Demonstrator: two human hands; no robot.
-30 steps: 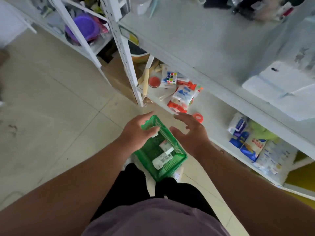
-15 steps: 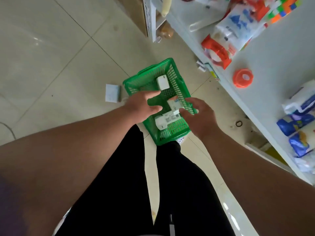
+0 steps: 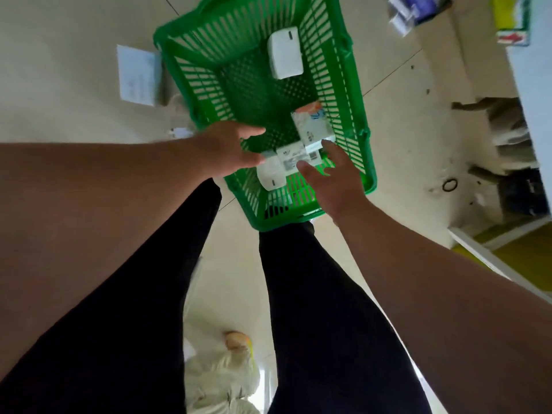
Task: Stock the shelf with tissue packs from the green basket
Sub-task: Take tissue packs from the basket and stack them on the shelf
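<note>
- The tissue pack [image 3: 291,161] is seen lying on its side on the basket floor, near the near end wall, so it can be taken from both ends at once. It is a white wrapped block with a printed label panel and a small dark mark on its rounded left end.
- A second pack [image 3: 310,125] is laid just beyond it, touching it at the right, close to the right wall; white wrap, an orange-and-blue print at the far end.
- A third pack [image 3: 284,52] is left well apart against the far end, plain white with a small dark tab on top.
- The green basket [image 3: 355,138] is set on the floor, its slotted walls flaring outward; the near rim is met by the legs [image 3: 313,294].
- The left hand [image 3: 230,147] is brought to the pack's left end, fingers loosely extended; a closed grip is not shown, and whether contact is made cannot be told.
- The right hand [image 3: 337,174] is spread over the right end, fingertips [image 3: 301,165] touching the label; nothing is held yet.
- A two-handed scoop is judged to be the step in hand.
- A white card [image 3: 137,74] is noted on the floor beside the basket's left wall, and the shelf edge [image 3: 534,85] at far right.
</note>
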